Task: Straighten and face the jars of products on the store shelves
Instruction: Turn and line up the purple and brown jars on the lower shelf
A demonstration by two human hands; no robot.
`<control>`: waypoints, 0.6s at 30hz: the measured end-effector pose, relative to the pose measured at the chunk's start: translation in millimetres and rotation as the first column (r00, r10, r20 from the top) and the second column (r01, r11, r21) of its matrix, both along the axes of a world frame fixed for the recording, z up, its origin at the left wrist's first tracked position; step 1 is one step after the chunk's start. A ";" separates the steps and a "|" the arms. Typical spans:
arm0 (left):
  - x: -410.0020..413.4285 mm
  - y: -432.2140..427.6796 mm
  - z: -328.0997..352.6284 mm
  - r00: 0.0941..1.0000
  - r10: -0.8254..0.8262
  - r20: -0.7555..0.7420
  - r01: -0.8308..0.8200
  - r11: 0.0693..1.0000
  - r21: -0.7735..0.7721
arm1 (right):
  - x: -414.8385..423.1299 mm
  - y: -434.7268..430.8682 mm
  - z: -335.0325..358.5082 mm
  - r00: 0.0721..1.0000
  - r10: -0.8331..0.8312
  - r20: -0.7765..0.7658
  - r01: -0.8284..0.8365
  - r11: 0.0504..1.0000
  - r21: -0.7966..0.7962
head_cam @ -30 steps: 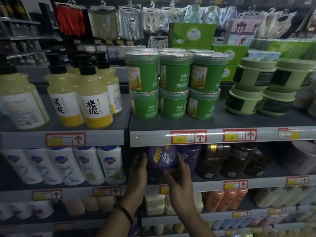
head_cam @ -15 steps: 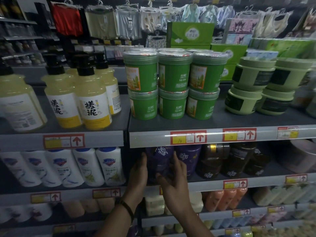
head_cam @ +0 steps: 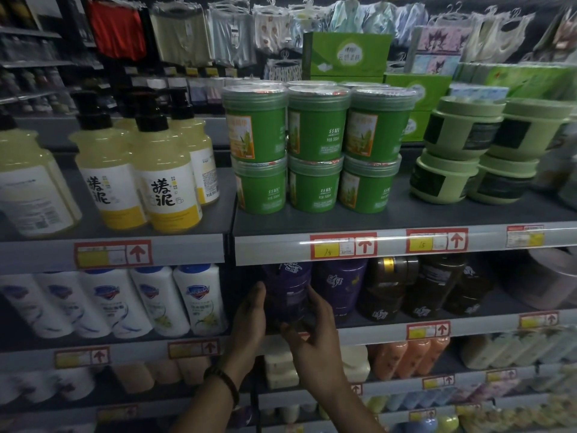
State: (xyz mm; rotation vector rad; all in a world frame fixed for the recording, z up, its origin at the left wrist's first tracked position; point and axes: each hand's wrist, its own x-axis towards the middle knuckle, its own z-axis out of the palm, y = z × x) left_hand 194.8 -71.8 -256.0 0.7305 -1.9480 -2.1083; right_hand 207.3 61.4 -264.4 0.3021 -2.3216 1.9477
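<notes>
Store aisle: dim shelving with red arrow tags on each price rail (head_cam: 384, 245) and garments (head_cam: 184, 35) hanging along the back.
Middle shelf (head_cam: 352, 320): carries the row of jars being worked on.
Purple jar (head_cam: 287, 295): upright at the left end of that row, touching or just beside the second purple jar (head_cam: 338, 285), with the brown jars (head_cam: 387, 289) further right.
Left hand (head_cam: 249, 320): laid flat against the jar's left side, fingers straight.
Right hand (head_cam: 312, 332): curled round the jar's lower right side, gripping it.
Handling: likely rigid plastic, smooth and a little slippery, moderately heavy if full. Taking the sidewall from both sides, low down, suits turning it.
Look: dark purple and glossy, with white script near the top. Too dim to tell whether the label faces squarely forward.
Above: green jars (head_cam: 315, 145) stacked two high.
</notes>
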 end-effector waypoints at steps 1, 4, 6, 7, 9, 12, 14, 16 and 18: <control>0.0 -1.7 -0.5 1.000 0.008 -0.007 -0.008 1.000 -0.006 | 1.2 0.6 -2.0 1.000 0.000 0.009 0.000 1.000 0.000; -1.5 -5.4 2.3 0.998 0.002 -0.063 -0.001 1.000 0.014 | 3.9 2.5 -5.5 1.000 0.004 0.027 -0.004 1.000 0.001; -1.3 -5.4 9.4 0.993 -0.035 -0.114 0.036 0.999 0.005 | 5.0 3.0 -6.5 0.999 0.008 0.033 -0.008 1.000 0.001; -1.6 -5.5 11.3 0.991 -0.048 -0.128 0.048 0.999 -0.003 | 5.3 3.4 -7.4 0.999 0.009 0.033 -0.009 1.000 0.000; -2.8 -5.8 11.5 0.986 -0.063 -0.153 0.062 0.998 -0.007 | 7.0 3.9 -7.0 0.999 0.015 0.032 -0.015 1.000 -0.005; -3.0 -5.0 10.4 0.984 -0.073 -0.164 0.075 0.997 0.007 | 11.5 3.9 -3.4 1.000 0.026 0.013 -0.027 1.000 0.007; -1.7 -4.0 12.3 0.983 -0.074 -0.169 0.077 0.997 0.012 | 14.9 3.1 0.6 0.999 0.052 -0.001 -0.052 0.998 0.026; -0.7 -4.3 13.4 0.982 -0.079 -0.170 0.083 0.996 0.015 | 16.2 2.2 4.4 0.996 0.084 -0.002 -0.084 0.996 0.039; 0.2 -4.6 14.1 0.981 -0.086 -0.176 0.090 0.996 0.015 | 15.3 1.6 6.4 0.995 0.100 0.000 -0.100 0.994 0.044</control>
